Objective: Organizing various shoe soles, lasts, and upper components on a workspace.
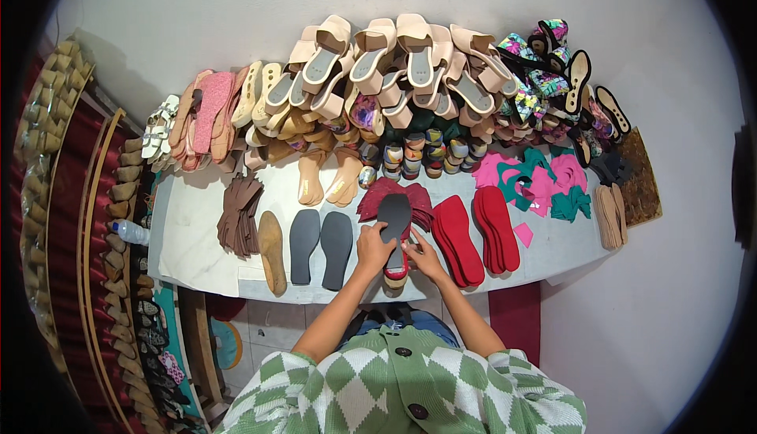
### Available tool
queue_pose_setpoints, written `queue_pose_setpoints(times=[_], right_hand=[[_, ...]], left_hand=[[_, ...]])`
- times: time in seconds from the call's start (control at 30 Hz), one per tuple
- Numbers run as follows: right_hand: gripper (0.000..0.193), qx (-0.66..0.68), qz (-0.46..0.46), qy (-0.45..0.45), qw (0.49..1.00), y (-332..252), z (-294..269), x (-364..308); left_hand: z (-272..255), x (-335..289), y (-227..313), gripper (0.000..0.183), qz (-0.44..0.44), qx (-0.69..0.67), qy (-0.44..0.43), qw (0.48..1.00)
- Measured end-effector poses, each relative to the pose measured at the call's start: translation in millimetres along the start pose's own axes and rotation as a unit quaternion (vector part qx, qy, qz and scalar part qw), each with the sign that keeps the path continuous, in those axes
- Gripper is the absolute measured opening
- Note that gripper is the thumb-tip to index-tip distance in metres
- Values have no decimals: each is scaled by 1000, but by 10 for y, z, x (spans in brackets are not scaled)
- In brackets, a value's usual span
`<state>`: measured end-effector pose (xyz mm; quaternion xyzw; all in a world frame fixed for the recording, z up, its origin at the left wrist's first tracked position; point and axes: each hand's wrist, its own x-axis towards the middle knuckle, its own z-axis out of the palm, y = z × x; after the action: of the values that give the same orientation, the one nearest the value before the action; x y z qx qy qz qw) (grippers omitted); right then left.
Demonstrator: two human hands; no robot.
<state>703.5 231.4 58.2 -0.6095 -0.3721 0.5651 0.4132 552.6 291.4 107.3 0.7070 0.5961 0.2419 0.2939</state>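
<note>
In front of me, at the table's near edge, is a shoe with a dark grey sole piece (394, 212) over a red part (396, 270). My left hand (374, 248) is closed on the left side of the sole piece, thumb on top. My right hand (423, 256) pinches the shoe's right side, along the red edge. Its fingertips are partly hidden. Behind the shoe lie dark red shoe uppers (374, 196). Two grey insoles (337, 249) lie to the left. Red insoles are stacked in two piles (456, 241) to the right.
A brown shoe last (271, 253) and brown strips (240, 212) lie on the left of the table (189, 254). Heeled sandals (371, 49) are heaped along the wall. Pink and green scraps (544, 182) and beige insoles (611, 217) lie at right. Shelves of lasts (118, 233) stand left.
</note>
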Motion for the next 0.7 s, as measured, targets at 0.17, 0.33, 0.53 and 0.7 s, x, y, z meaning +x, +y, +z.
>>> queue_pose_setpoints(times=[0.17,0.33,0.53,0.7], right_hand=[[61,32,-6,-12,999,-61,-19,32],[42,10,-3,15,1000,-11,-268,332],[42,-9,7,59,998,-170,-261,854],[36,-153,-28,114,981,-110,-296,1046]], left_hand=[[63,72,-254,50,12,-33,-25,999],[5,104,-155,57,-55,-92,-54,993],[167,284,-558,73,-157,-326,-144,921],[129,378,-420,72,-104,-297,-128,941]])
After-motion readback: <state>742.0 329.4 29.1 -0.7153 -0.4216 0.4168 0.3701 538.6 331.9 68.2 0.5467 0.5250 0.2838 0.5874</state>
